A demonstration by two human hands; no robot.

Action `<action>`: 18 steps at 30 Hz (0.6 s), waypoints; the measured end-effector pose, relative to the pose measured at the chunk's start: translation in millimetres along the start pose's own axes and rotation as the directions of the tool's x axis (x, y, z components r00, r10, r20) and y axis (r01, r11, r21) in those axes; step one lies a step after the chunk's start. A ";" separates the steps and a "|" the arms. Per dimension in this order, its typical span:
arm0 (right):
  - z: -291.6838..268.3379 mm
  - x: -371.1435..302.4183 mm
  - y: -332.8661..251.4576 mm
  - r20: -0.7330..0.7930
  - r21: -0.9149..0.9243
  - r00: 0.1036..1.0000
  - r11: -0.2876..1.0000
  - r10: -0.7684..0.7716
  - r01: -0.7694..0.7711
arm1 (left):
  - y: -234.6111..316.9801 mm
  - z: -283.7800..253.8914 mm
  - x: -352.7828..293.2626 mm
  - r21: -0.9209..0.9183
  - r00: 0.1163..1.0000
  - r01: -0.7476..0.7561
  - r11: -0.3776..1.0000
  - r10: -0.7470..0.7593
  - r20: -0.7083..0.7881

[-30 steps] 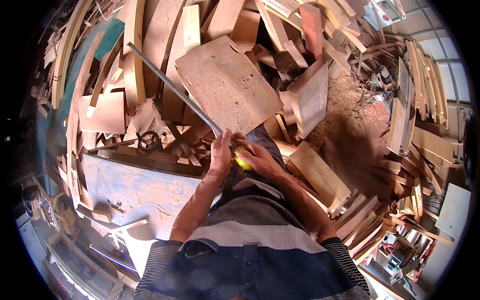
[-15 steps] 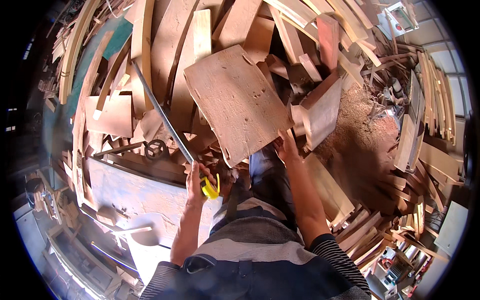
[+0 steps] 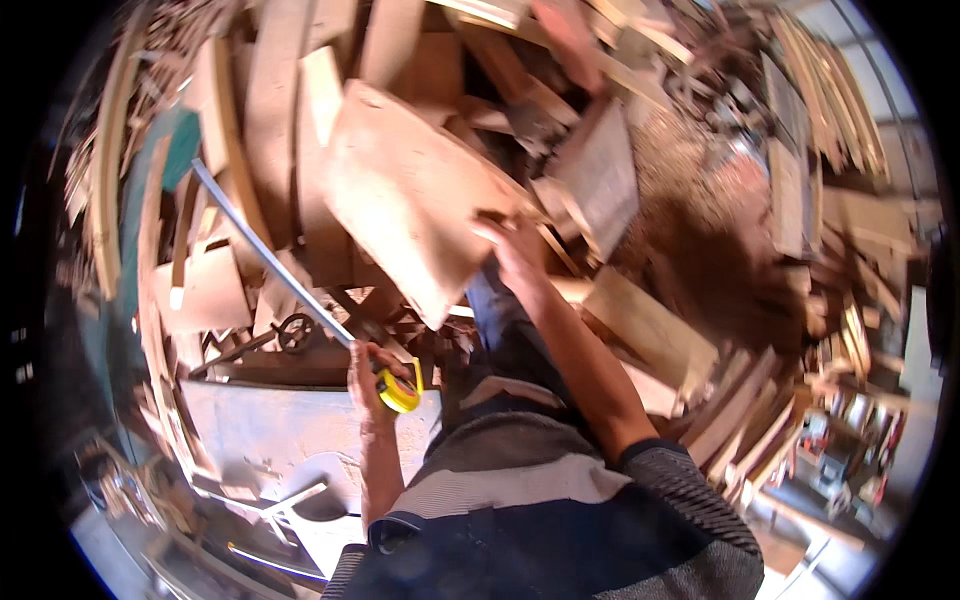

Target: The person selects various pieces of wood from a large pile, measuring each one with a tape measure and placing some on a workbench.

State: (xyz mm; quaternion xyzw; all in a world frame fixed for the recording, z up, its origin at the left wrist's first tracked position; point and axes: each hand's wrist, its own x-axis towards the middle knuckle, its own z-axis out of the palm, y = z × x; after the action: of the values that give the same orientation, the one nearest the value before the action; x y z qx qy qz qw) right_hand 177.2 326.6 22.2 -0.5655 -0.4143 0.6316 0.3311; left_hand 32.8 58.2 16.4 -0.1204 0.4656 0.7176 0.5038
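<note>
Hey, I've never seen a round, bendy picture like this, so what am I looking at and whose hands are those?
There's no machine here, just a person's two bare hands. A wide fisheye camera worn on the head looks down, so straight edges bend near the rim. The left hand holds a yellow tape measure with its long blade out. The right hand grips the edge of a broad wooden board. Around them lie wood pieces, sawdust and a small handwheel. Some parts are blurred.

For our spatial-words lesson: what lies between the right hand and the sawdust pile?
Chiefly a tilted greyish board separates right hand and sawdust pile, head view.
</note>
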 end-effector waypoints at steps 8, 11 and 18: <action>19.3 7.6 -99.7 0.029 -0.251 0.932 0.900 -0.362 0.357 | 16.3 4.9 -0.8 -0.006 0.999 0.043 0.999 -0.042 0.034; -4.9 -15.5 -143.5 0.108 -0.131 0.727 0.715 -0.678 0.687 | 15.4 13.2 0.8 0.038 0.995 -0.002 0.999 -0.002 0.098; -96.4 -106.5 -187.6 0.346 -0.562 0.434 0.186 -0.832 0.806 | 1.8 14.4 -7.2 0.013 0.989 0.030 0.999 -0.032 0.143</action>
State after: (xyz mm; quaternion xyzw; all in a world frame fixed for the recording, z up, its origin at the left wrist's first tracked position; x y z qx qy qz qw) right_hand 278.2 328.6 235.8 -0.3436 -0.8361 0.1539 0.3991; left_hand 38.9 65.1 29.8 -0.0730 0.4301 0.7139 0.5477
